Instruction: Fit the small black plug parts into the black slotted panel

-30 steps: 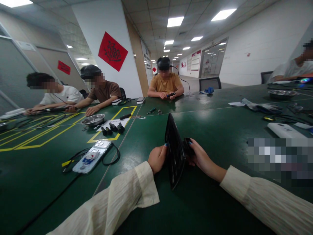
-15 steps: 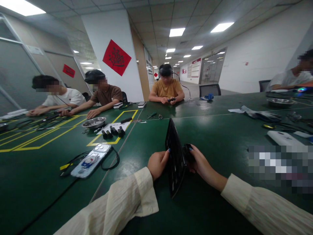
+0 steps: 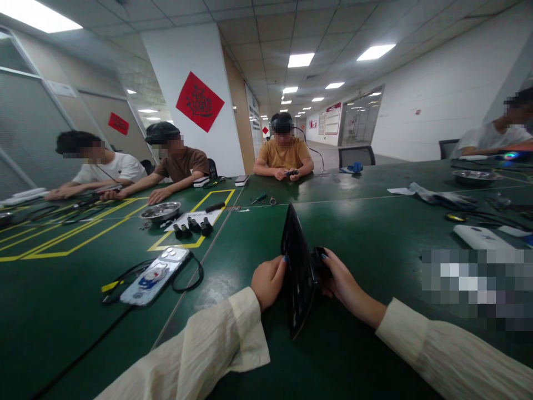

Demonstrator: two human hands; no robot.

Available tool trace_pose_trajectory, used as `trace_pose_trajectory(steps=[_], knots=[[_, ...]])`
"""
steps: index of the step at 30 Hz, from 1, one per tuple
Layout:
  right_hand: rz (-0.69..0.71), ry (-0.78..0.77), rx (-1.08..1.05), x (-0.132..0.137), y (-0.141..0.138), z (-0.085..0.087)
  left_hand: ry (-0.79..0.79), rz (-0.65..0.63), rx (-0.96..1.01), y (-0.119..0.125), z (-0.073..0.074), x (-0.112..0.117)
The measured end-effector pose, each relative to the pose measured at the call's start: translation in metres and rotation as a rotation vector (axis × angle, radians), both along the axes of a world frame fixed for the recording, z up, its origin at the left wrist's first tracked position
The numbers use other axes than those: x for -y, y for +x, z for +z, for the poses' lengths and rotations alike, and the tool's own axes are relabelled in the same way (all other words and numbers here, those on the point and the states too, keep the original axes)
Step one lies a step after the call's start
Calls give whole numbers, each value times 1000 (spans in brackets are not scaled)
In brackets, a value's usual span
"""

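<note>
Close by, in the middle, the left hand, mostly folded, holds a thin black panel upright over the green table. The right hand curls around a black block on the panel's right. Farther left lies a phone (with a cartoon on it), then black parts and a metal bowl.

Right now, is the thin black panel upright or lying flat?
Upright: the black panel is near-vertical between left hand and right hand.
</note>
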State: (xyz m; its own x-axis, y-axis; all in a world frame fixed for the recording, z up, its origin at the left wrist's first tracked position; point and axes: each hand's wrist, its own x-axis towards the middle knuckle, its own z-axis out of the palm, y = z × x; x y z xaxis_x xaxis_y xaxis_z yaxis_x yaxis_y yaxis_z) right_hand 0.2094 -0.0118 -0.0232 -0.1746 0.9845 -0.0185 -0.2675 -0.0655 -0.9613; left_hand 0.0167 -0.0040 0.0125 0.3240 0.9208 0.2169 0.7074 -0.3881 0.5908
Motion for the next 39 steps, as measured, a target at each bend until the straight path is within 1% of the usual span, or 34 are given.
trace_pose_trajectory(steps=[2, 5, 10, 18, 23, 33, 39], knots=[[8, 8, -3, -1, 0, -1, 1, 4, 4, 0, -1, -1], [4, 10, 1, -1, 0, -3, -3, 20, -39, 0, -2, -1], [-4, -1, 7, -1, -1, -1, -31, 33, -93, 1, -2, -1], [0, -6, 4, 2, -1, 3, -30, 31, -81, 0, -2, -1], [6, -22, 1, 1, 0, 2, -32, 83, -82, 0, -7, -2], [-5, -42, 20, 2, -1, 6, -39, 20, -68, 0, -2, -2], [-4, -27, 10, 1, -1, 3, -23, 67, -68, -1, -9, -3]])
